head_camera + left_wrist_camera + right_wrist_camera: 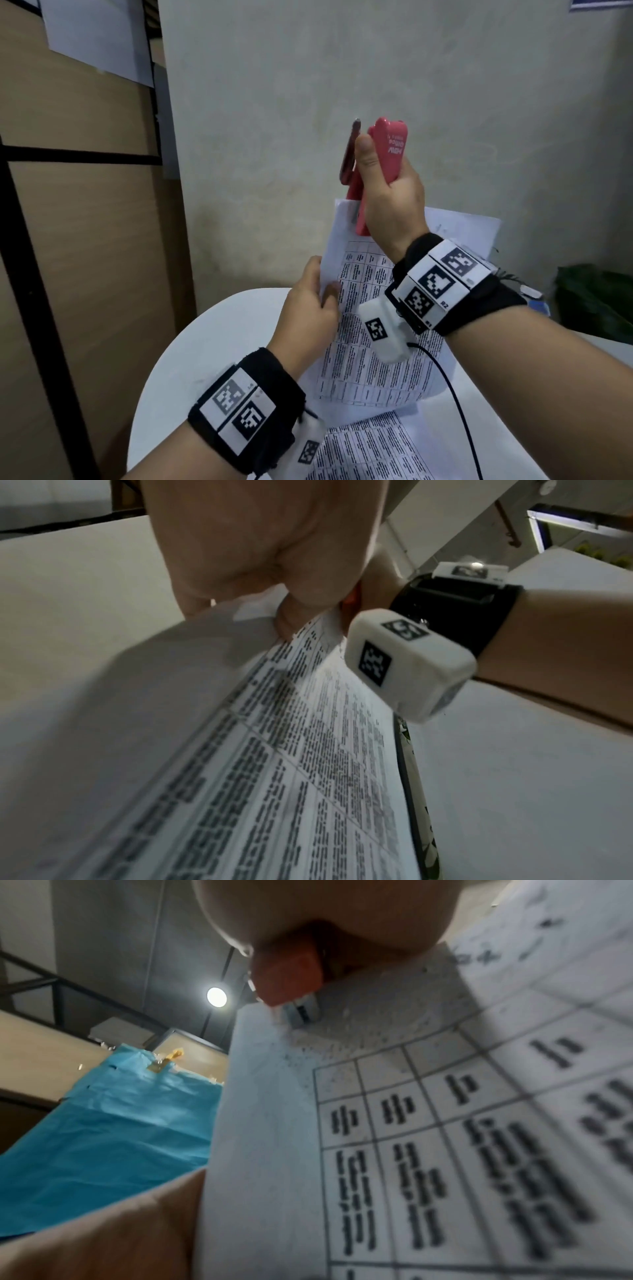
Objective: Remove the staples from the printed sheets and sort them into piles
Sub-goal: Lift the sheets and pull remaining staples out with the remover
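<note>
One pink stapler [383, 161] is up in the air, upended, with its back end toward the ceiling and its nose down on the top left corner of the printed sheets [370, 308]. The right hand [394, 202] has its fingers and thumb wrapped round the stapler's body. White lettering runs along the pink casing, upside down; the word "office" can just be made out and the rest is too small to read. In the right wrist view the pink nose [287, 974] sits right at that paper corner, with a bit of metal showing beneath it.

The left hand [313, 308] pinches the left edge of the same sheets, thumb on the printed face and fingers behind, and holds them lifted and tilted above the white round table [205, 342]. How many leaves are in this held bundle cannot be told. They carry a ruled table of small black text, too blurred to read.

A second printed sheet [370, 452] lies flat at the near edge of the table, below the held bundle, and it too is covered in rows of unreadable print.

Two black wristbands are worn, one on each wrist, each set with square black-and-white marker tags. On the right wristband [455, 287] the small labels "R1" and "R2" are legible beside the tags.
</note>
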Tool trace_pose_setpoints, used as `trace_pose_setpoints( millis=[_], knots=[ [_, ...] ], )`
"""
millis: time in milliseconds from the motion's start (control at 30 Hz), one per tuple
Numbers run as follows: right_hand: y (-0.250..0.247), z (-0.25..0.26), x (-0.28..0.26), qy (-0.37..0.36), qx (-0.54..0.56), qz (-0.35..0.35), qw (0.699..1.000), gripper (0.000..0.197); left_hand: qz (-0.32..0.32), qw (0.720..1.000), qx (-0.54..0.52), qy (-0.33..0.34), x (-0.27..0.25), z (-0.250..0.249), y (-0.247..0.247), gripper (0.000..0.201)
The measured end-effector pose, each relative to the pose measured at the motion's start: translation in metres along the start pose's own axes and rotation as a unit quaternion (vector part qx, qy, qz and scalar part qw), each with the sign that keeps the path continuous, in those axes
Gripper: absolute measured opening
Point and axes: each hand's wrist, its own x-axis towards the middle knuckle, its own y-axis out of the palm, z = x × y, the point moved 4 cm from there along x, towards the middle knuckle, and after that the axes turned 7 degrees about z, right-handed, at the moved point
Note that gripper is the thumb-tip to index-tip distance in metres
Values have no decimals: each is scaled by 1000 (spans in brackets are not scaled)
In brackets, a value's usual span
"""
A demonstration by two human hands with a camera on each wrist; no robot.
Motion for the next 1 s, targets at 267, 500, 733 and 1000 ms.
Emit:
trace_pose_setpoints(
  millis=[267,500,733,1000],
  knots=[
    [-44,-25,7,50,10,-99,994,31,-84,989,6,-125,34,38,-78,30],
    [-58,-88,-34,295,-41,75,952,44,-52,926,205,-312,61,133,-164,23],
    [-47,-166,-95,432,-121,250,858,56,72,837,339,-423,35,222,-172,27],
    [-39,-210,-140,476,-177,413,756,57,155,772,387,-480,30,250,-152,53]
  ],
)
